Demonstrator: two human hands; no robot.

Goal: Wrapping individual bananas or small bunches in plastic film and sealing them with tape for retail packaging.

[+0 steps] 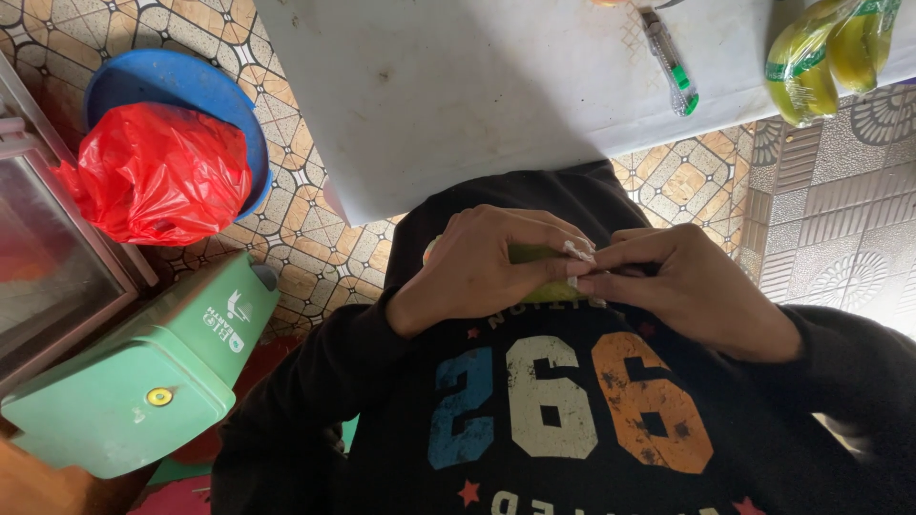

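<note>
We count two hands: left hand point(477, 272), right hand point(682, 286). One green fruit point(539, 272) between them. Two wrapped bananas point(825, 52) on one white table point(458, 95). One green-capped pen point(670, 62). One blue basin point(167, 81), one red bag point(157, 172), one green box point(143, 372).

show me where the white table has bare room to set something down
The white table is bare from its left edge across to the green-tipped pen. The far right is crowded: green bananas sit close beside the pen.
</note>
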